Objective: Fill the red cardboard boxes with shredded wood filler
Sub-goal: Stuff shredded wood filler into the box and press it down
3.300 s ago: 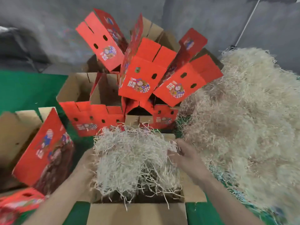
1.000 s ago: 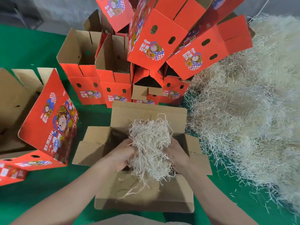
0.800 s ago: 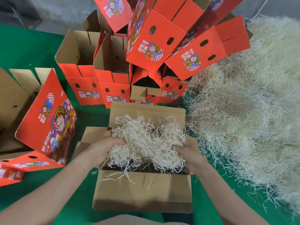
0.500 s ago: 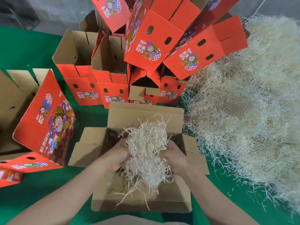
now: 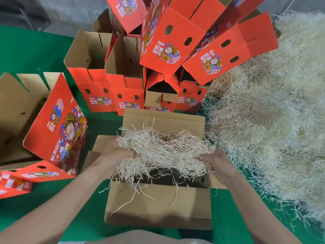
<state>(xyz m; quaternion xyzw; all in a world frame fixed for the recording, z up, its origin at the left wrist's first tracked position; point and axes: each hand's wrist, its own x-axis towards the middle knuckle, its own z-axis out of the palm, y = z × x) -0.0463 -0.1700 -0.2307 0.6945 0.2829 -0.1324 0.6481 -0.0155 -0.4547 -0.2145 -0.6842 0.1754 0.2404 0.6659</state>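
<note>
An open cardboard box stands right in front of me, its brown flaps folded outward. A wad of pale shredded wood filler is stretched wide across its opening, with strands hanging over the near flap. My left hand grips the wad's left end and my right hand grips its right end. The dark inside of the box shows beneath the wad.
A big heap of loose shredded filler covers the green surface on the right. Several open red boxes stand behind, more are piled tilted above them. One red box lies on its side at left.
Half a second ago the filler was bunched between my hands close together inside the box. Now my hands have moved apart and the wad is spread wide over the opening.
</note>
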